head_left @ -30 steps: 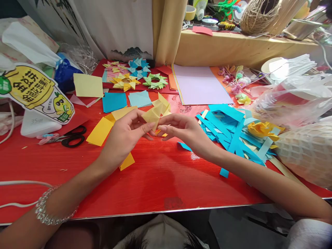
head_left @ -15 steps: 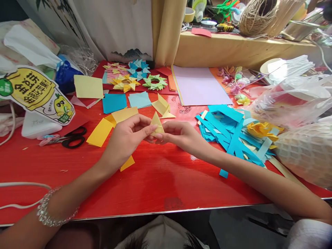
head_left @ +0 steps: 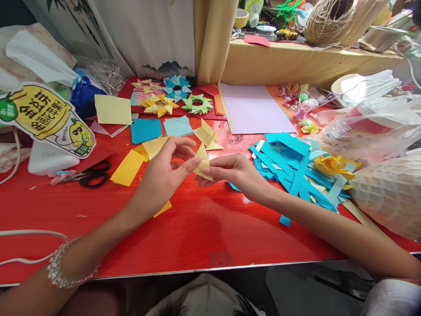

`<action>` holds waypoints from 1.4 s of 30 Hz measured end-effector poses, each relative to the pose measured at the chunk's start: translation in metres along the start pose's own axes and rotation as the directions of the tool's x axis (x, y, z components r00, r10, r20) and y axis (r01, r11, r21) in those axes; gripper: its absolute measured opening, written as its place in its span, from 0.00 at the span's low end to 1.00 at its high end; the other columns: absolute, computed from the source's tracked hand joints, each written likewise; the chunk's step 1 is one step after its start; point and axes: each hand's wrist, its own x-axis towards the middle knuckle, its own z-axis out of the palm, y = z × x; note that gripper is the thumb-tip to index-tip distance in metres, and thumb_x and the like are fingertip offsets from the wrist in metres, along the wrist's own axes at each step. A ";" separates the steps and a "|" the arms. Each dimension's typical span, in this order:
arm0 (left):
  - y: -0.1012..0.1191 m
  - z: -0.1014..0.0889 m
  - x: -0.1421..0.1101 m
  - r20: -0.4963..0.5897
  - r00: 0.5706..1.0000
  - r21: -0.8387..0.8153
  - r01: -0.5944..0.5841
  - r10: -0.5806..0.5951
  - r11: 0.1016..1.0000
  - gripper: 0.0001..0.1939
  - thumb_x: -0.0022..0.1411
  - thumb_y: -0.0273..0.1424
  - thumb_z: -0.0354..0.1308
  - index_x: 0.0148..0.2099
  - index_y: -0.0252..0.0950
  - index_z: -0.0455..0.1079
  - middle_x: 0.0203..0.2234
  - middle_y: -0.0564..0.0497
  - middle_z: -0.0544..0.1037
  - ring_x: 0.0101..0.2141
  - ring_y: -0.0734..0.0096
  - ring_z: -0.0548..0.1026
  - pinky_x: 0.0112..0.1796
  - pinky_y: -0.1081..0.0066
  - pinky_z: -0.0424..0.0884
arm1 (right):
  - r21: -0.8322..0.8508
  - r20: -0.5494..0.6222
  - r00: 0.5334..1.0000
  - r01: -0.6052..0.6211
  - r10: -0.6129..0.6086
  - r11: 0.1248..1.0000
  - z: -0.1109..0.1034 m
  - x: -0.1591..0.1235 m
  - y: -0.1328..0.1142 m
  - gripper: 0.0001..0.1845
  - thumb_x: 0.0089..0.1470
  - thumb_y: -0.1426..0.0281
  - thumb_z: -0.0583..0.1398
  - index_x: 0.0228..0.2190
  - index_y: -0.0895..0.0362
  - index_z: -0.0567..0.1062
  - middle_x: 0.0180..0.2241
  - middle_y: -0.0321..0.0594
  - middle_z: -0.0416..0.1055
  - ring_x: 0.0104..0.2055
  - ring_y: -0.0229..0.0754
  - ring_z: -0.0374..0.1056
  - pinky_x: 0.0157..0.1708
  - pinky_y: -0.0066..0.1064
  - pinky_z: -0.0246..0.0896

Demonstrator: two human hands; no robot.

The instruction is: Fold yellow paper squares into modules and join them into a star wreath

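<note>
A small pale yellow folded paper (head_left: 202,153) with a pointed top is held above the red table, between both hands. My right hand (head_left: 235,171) pinches its lower right part between thumb and fingers. The thumb of my left hand (head_left: 167,169) lies on its left edge, while the index finger is lifted and curved away; its other fingertips are partly hidden behind. Just beyond stands another folded pale yellow piece (head_left: 208,134). Yellow-orange paper rectangles (head_left: 127,167) lie left of my left hand, and an orange scrap (head_left: 163,208) shows below the wrist.
Blue paper strips (head_left: 286,162) are heaped at right, near a netted bundle (head_left: 388,193). Black-handled scissors (head_left: 94,175) lie at left. Blue squares (head_left: 146,131), light blue squares (head_left: 178,126), folded paper rings (head_left: 197,104) and a lilac sheet stack (head_left: 256,107) sit farther back.
The folded paper has moved slightly right and down and turned in my hands. My left index finger has lifted away from it. A small blue piece now shows beside my right hand.
</note>
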 end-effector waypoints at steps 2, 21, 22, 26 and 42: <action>0.000 -0.001 0.001 -0.020 0.968 0.255 -0.236 0.250 0.937 0.17 0.58 0.37 0.58 0.51 0.43 0.66 0.49 0.49 0.71 0.50 0.63 0.67 0.51 0.63 0.64 | 0.030 -0.012 1.000 -0.001 0.001 1.000 -0.001 0.001 0.000 0.09 0.50 0.66 0.63 0.28 0.60 0.79 0.28 0.38 0.77 0.33 0.38 0.75 0.39 0.31 0.71; 0.004 -0.001 -0.002 -0.025 0.998 0.007 -0.052 0.052 0.999 0.08 0.57 0.38 0.60 0.37 0.41 0.75 0.36 0.52 0.76 0.39 0.70 0.73 0.39 0.74 0.69 | -0.249 -0.006 0.978 0.202 -0.210 0.947 -0.004 0.005 0.006 0.17 0.51 0.61 0.62 0.40 0.57 0.73 0.41 0.41 0.73 0.41 0.40 0.70 0.42 0.33 0.68; 0.004 -0.001 -0.002 -0.007 0.999 -0.017 -0.039 0.038 0.999 0.08 0.57 0.38 0.60 0.36 0.40 0.75 0.36 0.52 0.76 0.38 0.70 0.72 0.38 0.74 0.69 | -0.269 0.018 0.978 0.203 -0.206 0.941 -0.003 0.004 0.006 0.14 0.52 0.61 0.60 0.38 0.58 0.73 0.36 0.40 0.73 0.39 0.39 0.71 0.41 0.32 0.68; 0.002 0.002 -0.003 0.028 0.999 -0.101 0.030 -0.027 0.994 0.09 0.57 0.37 0.59 0.35 0.37 0.74 0.32 0.52 0.75 0.34 0.71 0.72 0.36 0.75 0.68 | -0.326 0.052 0.978 0.207 -0.201 0.922 0.001 0.000 0.005 0.12 0.56 0.62 0.57 0.32 0.59 0.74 0.27 0.37 0.72 0.32 0.36 0.71 0.35 0.28 0.68; -0.001 -0.002 0.003 0.041 0.990 -0.012 0.134 -0.134 0.991 0.14 0.59 0.38 0.57 0.25 0.35 0.68 0.19 0.55 0.69 0.24 0.76 0.66 0.26 0.76 0.62 | -0.178 0.023 0.999 0.034 -0.030 0.983 -0.001 0.002 0.000 0.15 0.54 0.61 0.59 0.31 0.62 0.74 0.27 0.40 0.75 0.31 0.38 0.75 0.34 0.28 0.73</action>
